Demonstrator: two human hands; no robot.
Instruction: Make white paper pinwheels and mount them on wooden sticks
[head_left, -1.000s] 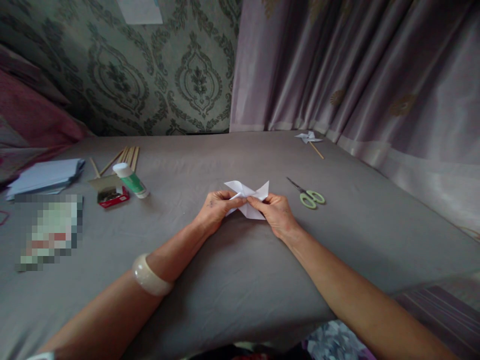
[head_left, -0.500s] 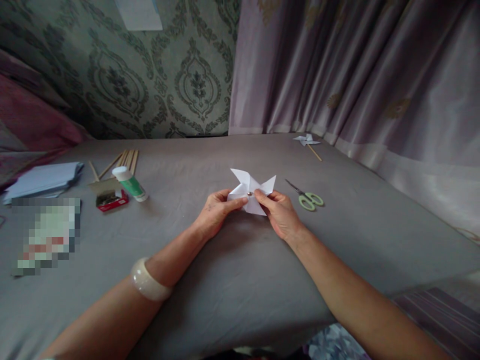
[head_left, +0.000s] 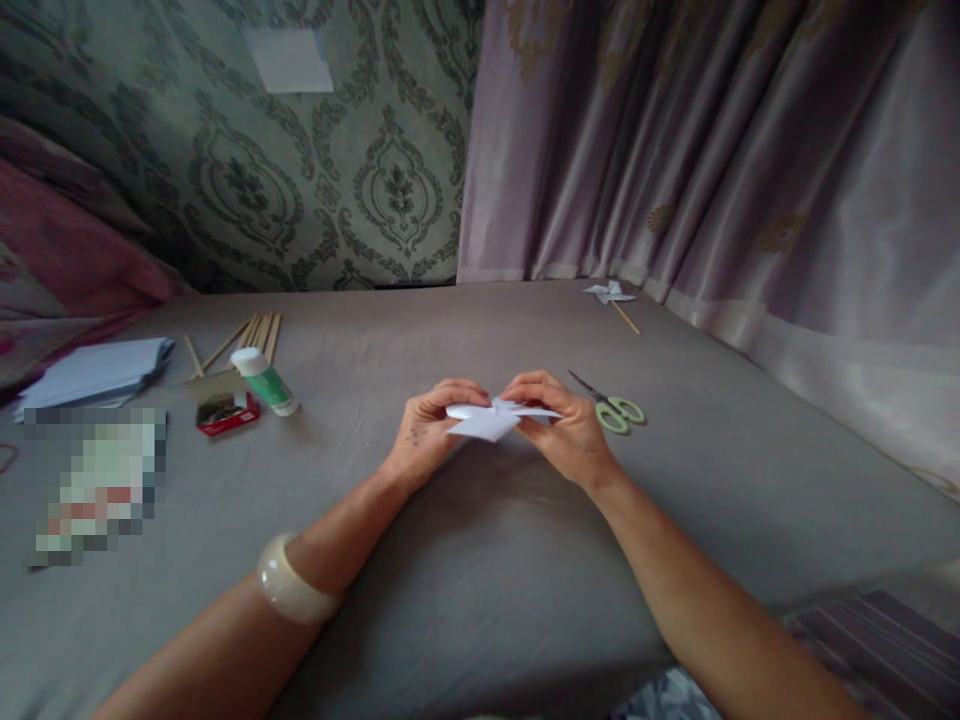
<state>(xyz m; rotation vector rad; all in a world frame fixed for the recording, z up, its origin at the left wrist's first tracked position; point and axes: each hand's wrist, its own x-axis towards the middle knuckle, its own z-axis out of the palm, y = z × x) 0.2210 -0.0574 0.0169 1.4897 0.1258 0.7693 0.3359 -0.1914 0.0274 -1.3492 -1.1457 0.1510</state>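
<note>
Both my hands hold a white paper pinwheel [head_left: 487,427] over the middle of the table, tilted so that it shows nearly edge-on. My left hand [head_left: 433,430] grips its left side with the fingers curled behind it. On the other side, my right hand [head_left: 566,430] pinches it near the centre and right blade. Fingers and paper hide the middle of the pinwheel. Just right of my right hand lie green-handled scissors [head_left: 615,412], blades pointing away to the left.
A green and white glue stick [head_left: 266,383] stands beside an open red box [head_left: 227,412] of small items. Several wooden sticks [head_left: 259,335], a stack of paper [head_left: 94,372] and a blurred-out packet [head_left: 101,485] lie at left. A finished pinwheel on a stick [head_left: 611,293] rests far right.
The pinwheel has tipped from facing me to nearly edge-on. My fingers have moved up over its far side, and its metal centre is now out of sight. The view has tilted slightly up.
</note>
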